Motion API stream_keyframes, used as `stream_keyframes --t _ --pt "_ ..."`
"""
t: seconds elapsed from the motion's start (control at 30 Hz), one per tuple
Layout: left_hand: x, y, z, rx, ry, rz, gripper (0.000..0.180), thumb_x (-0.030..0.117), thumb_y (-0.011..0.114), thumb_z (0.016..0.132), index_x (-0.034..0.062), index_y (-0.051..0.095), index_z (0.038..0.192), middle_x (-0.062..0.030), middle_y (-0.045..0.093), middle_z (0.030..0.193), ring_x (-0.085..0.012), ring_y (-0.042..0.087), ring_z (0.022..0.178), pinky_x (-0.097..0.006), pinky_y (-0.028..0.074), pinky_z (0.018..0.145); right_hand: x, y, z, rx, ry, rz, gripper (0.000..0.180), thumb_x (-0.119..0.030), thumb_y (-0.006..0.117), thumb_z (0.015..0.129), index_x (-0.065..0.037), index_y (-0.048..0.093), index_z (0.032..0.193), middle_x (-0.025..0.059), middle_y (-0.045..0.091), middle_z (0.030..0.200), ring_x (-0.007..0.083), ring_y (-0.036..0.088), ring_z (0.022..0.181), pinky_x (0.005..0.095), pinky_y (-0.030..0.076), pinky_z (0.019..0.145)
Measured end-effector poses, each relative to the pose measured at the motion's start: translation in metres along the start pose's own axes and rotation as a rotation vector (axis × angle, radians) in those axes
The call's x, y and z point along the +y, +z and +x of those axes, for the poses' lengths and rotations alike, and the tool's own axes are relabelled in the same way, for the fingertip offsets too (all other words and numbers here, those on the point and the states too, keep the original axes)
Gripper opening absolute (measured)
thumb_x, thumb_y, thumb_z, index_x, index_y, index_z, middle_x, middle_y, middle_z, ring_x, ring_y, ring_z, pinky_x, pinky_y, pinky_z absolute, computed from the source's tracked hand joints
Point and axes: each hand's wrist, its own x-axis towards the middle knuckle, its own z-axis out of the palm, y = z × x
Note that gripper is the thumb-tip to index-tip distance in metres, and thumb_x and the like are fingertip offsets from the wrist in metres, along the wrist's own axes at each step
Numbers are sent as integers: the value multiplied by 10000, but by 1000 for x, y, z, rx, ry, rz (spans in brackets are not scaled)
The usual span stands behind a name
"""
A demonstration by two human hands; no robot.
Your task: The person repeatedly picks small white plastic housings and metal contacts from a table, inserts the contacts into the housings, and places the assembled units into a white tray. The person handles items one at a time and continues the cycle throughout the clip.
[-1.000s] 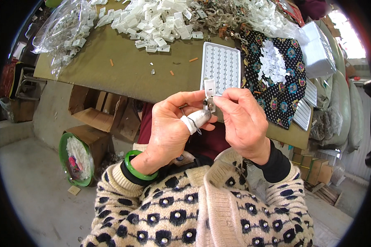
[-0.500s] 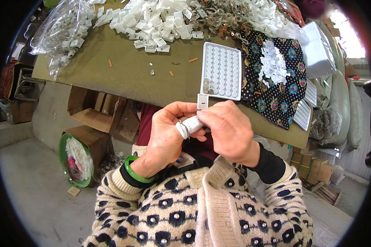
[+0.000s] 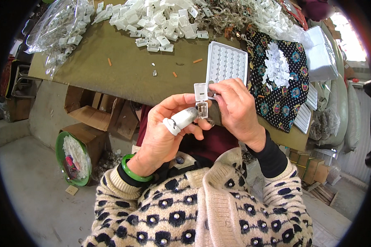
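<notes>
My left hand pinches a small clear plastic hinged case, its lid swung up above the lower half. Small metal parts show inside the lower half. A white cover with a dirty grey tip sleeves my left thumb. Just right of the case, the thumb and forefinger of my right hand are closed together over the near corner of a white tray of round pockets. A bit of grey shows at those fingertips, too small to name.
White plastic cases lie heaped at the back, beside a clear bag of parts. Paper slips rest on a dotted dark cloth at right, near stacked trays. A green basin stands on the floor at left.
My right hand has moved away from the case, up and right to the tray's near corner. The case's lower half now shows. Two silvery discs seen on the tray before are mostly covered.
</notes>
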Motion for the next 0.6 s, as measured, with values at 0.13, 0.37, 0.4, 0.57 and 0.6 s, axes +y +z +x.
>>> stream_keyframes --t 0.13,0.37,0.4,0.57,0.6 --pt "3 0 4 -67 -6 -92 340 129 594 950 0 562 1263 -279 602 1226 -295 709 908 -315 611 681 -12 -11 4 90 179 280 252 118 635 760 5 645 985 114 639 904 283 637 794 342 526 690" --pt "-3 2 7 -66 -3 -138 291 121 618 945 21 586 1216 -213 648 1139 -296 706 933 -320 612 685 -35 -13 5 291 46 314 259 133 673 766 12 663 994 138 649 915 254 640 799 306 524 691" --pt "-4 2 7 -61 0 -161 284 101 620 940 14 586 1207 -213 657 1122 -302 707 935 -331 617 681 -37 -11 5 305 32 315 265 139 672 762 12 664 995 136 647 914 253 638 800 305 523 689" --pt "-10 4 3 -40 11 -169 271 80 635 926 -7 596 1180 -203 687 1035 -275 716 870 -327 610 625 -40 -6 3 361 -39 272 297 153 677 713 19 667 978 127 640 904 255 607 757 314 501 637" --pt "-11 4 2 -53 2 -176 264 78 635 925 -9 601 1173 -199 691 1012 -265 716 847 -322 605 612 -40 -4 3 369 -62 258 302 153 678 702 19 666 973 125 638 900 255 603 751 314 497 631"
